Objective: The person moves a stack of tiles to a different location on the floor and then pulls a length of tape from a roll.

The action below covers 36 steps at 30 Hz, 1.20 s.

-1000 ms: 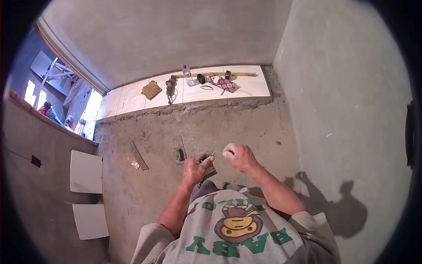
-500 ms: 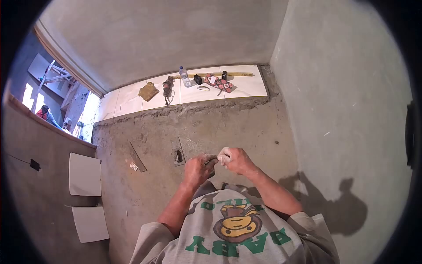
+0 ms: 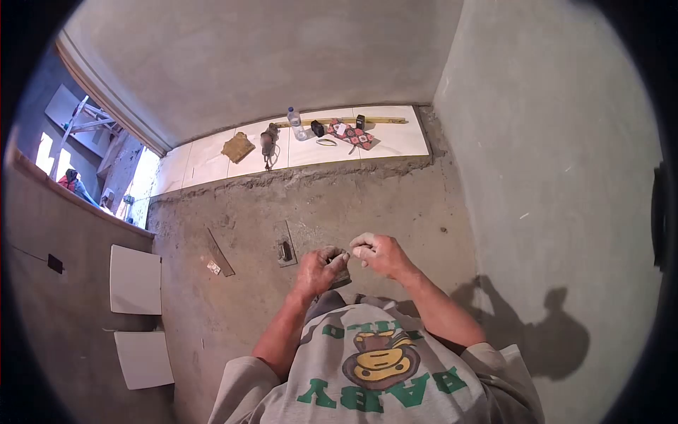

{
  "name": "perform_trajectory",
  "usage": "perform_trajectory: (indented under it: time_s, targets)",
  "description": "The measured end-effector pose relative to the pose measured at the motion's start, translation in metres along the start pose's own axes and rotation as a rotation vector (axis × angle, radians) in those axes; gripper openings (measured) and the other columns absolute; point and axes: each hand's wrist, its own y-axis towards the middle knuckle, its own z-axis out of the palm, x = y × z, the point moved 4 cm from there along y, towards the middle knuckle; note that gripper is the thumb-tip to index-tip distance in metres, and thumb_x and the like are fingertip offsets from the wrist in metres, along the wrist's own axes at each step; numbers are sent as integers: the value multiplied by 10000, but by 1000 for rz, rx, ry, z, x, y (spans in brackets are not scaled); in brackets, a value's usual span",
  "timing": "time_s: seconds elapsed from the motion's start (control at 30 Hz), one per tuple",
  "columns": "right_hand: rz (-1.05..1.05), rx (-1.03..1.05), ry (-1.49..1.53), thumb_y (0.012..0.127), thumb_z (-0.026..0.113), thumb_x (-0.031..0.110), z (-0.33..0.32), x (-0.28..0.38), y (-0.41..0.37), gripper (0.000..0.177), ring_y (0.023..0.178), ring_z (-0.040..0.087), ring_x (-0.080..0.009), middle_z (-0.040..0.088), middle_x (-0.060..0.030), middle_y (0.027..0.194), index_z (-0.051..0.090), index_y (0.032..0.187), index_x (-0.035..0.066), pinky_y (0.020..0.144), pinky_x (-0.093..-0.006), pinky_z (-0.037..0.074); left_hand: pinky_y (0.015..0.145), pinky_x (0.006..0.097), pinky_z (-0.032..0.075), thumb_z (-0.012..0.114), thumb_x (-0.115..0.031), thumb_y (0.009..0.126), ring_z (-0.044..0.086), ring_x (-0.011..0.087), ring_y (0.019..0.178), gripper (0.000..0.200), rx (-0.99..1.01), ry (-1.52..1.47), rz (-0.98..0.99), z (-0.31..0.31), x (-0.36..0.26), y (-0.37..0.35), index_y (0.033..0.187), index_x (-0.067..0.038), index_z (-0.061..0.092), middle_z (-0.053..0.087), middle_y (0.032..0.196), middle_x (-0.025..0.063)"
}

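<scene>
My left hand is closed, thumb against the curled fingers, in front of my shirt. Something dark shows just below its fingers; I cannot make out what it is. My right hand is held close beside it, with pinched fingers near the left fingertips. Anything between those fingers is too small to name. Pale dust coats both hands. Beyond my left hand, a flat trowel with a raised handle lies on the rough concrete floor.
A white tiled ledge holds a power tool, a water bottle, a patterned pouch, a yellow level and a tan slab. White tiles lean at left. A thin strip lies on the floor.
My hands have shifted slightly and the fingers have changed position. The right fingers have loosened a little, and more of the dark thing below my left hand shows.
</scene>
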Motion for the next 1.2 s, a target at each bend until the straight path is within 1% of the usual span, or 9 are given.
perform_trajectory:
  time_s: [0.13,0.3,0.37,0.43,0.57,0.8,0.87,0.97,1.2]
  targets:
    - [-9,64,-18,778,577,180,6,-3,1,175,596,585,-166,601,-90,660,611,852,25,575,-293,456,606,327,445,563,-303,794,579,208,623,302,-9,-19,-11,-1,-8,0,860,-14,623,600,687,143]
    - [-11,30,-114,753,592,184,4,5,-3,171,666,598,-248,602,-126,698,616,827,33,611,-327,460,576,317,434,563,-298,799,532,150,591,301,20,-119,-83,2,3,1,812,-2,616,587,641,115]
    - [-265,-71,-290,734,608,182,3,14,-7,156,727,585,-292,593,-124,752,618,808,45,645,-357,464,567,314,430,563,-297,800,515,133,585,301,27,-173,-116,3,9,3,798,0,615,583,629,104]
    - [-362,-96,-317,725,612,173,4,20,-10,139,743,575,-303,583,-120,764,615,784,46,656,-371,464,581,260,436,569,-258,826,519,85,624,264,98,-184,-133,4,16,6,816,-1,630,588,667,14]
    - [-569,-62,-467,719,610,143,7,18,-11,109,757,566,-317,567,-111,785,595,763,45,664,-395,468,574,252,439,576,-220,822,525,83,615,242,144,-256,-90,6,18,7,817,16,632,590,677,5]
    - [-467,42,-406,720,605,135,6,28,-16,107,746,567,-325,557,-131,773,579,745,34,647,-399,466,582,271,450,582,-217,810,537,98,607,231,179,-170,-154,4,14,5,854,3,640,608,679,34]
    - [-399,-13,-350,719,603,140,5,25,-13,118,742,570,-323,568,-141,780,579,718,24,656,-389,461,612,342,461,587,-271,778,611,242,636,262,69,53,-92,-2,-4,3,886,-40,645,621,709,153]
    - [-247,-5,-234,723,598,143,7,13,-7,124,744,573,-319,581,-144,795,586,745,22,672,-377,456,642,366,468,586,-271,766,611,307,716,238,-45,200,43,-4,-19,0,884,-75,649,625,773,159]
    - [-155,40,-194,731,596,141,6,10,-8,125,748,571,-318,582,-150,792,600,781,27,684,-375,452,660,325,470,578,-248,763,623,254,726,278,-46,236,205,-5,-19,-1,911,-19,627,627,823,156]
